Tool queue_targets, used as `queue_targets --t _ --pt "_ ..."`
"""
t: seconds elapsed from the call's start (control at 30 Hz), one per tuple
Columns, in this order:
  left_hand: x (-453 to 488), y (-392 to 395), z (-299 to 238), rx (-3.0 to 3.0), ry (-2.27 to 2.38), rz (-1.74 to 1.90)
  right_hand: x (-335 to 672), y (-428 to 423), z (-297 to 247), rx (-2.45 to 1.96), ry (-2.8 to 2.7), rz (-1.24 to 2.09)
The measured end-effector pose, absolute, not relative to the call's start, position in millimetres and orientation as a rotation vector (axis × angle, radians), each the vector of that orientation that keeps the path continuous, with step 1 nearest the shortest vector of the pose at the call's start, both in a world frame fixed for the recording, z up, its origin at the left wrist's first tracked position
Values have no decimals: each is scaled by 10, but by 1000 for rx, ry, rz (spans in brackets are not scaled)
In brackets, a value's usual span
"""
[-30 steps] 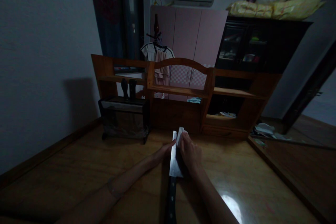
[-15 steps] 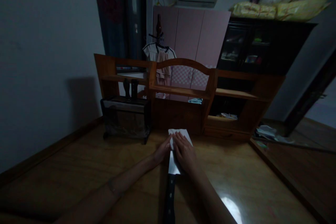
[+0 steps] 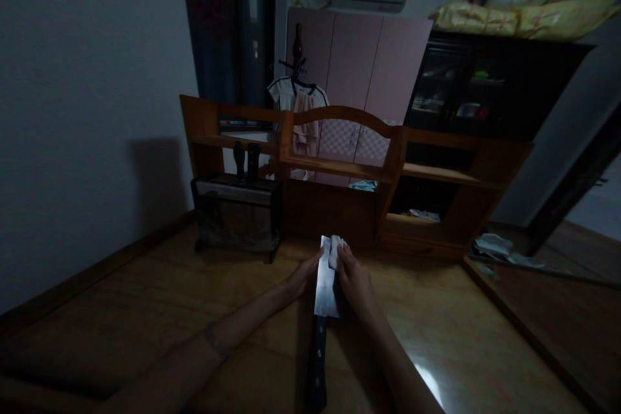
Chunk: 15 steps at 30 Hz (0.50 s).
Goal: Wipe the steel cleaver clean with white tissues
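Observation:
A broad-bladed kitchen knife [image 3: 326,294] points away from me, its black riveted handle nearest my body. My left hand [image 3: 303,277] grips the left edge of the blade towards its far end, thumb on top; its other fingers are partly hidden. On the right part of the blade, a folded white cloth or tissue [image 3: 334,253] is pinched in the closed fingers of my right hand [image 3: 356,279]. No hand is on the knife's handle.
A knife block [image 3: 236,213] with two dark handles sticking out stands at the left on the wooden surface [image 3: 233,317]. Behind runs a low wooden shelf unit [image 3: 330,210]. A pale wall [image 3: 97,110] rises on the left, and a raised wooden edge [image 3: 514,314] borders the right side.
The cloth was spread over the far end of the blade under my flattened right hand. Now it is bunched at the blade's right side, and more of the metal shows.

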State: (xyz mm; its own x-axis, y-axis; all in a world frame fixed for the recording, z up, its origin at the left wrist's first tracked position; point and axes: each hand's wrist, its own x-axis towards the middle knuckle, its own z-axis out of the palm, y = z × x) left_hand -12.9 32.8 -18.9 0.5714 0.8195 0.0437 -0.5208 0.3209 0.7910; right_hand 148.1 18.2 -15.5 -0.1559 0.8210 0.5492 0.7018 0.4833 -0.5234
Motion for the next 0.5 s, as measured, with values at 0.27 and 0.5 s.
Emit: queue_targets --t 0.27,0.5 --pt "-157 342 -193 806 443 894 1371 -79 8 -1447 -2106 84" --pt "-195 310 -121 730 499 910 1158 -658 89 -1290 -2356 37"
